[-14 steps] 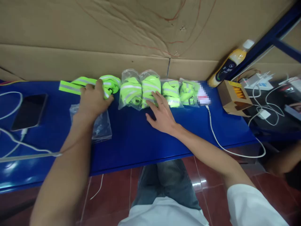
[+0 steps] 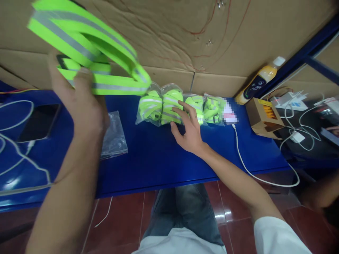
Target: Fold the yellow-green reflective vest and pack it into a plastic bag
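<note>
My left hand [image 2: 79, 106] is raised above the blue table [image 2: 159, 158] and grips a neon-yellow reflective strap [image 2: 87, 53] with grey stripes, which hangs in loops up to the top left. My right hand [image 2: 188, 128] lies open, fingers spread, touching a row of several bagged neon straps [image 2: 180, 107] along the cardboard wall. An empty clear plastic bag [image 2: 115, 135] lies on the table below my left hand.
A dark phone [image 2: 39, 121] with white cables lies at the left. A yellow bottle [image 2: 261, 79], a small brown carton [image 2: 262, 114] and chargers stand at the right. A white cable [image 2: 243, 158] hangs over the table's front edge. Another person's arm [image 2: 317, 194] shows at far right.
My left hand has lifted the loose strap off the table and up toward the camera. My right hand stayed by the bagged straps, shifting slightly right.
</note>
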A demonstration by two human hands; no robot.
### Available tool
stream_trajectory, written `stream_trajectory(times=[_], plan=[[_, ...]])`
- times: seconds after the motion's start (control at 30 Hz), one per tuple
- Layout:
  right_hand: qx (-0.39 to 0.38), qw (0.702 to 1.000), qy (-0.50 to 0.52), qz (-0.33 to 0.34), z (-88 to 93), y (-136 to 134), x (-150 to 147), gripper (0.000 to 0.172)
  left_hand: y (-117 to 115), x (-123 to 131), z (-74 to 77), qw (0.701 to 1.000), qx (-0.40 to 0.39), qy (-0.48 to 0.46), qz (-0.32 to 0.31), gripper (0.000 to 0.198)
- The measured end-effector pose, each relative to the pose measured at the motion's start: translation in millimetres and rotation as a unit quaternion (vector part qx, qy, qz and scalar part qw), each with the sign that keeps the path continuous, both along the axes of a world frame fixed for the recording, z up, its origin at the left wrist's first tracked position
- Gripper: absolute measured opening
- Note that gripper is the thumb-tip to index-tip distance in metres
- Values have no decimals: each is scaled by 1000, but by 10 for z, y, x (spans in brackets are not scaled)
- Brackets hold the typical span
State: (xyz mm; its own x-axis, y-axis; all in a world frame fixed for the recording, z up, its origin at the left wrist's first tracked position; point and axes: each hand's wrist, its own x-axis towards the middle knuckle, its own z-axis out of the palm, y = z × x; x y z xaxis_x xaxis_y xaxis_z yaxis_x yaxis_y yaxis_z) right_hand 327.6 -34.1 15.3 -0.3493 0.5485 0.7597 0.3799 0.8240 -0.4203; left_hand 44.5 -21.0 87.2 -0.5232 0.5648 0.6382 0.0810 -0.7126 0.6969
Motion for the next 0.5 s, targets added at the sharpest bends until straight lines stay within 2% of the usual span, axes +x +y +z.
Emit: stream_trajectory(times=[0.07,0.13,0.2,0.27,0.37,0.43,0.5], plan=[[17,998,50,26,35,3,17,40,-68,255,138,990,20,-36,-136,48],[10,995,95,27,57,26,28,45,-143,451,142,978,-12,-38,-205,43],[-14,990,140,17,73,81,45,54,-189,548,8,971,-61,-39,-229,54],[-39,985,163,24,93,166,87,66,-193,563,-205,964,-126,-15,-235,69],[-81,986,109,96,139,291,208,72,-161,554,-485,958,-177,112,-196,82],[-102,984,29,144,180,326,309,68,-150,575,-580,959,-164,193,-126,93],[-96,982,-46,156,228,311,401,70,-153,603,-615,953,-155,259,-35,102]])
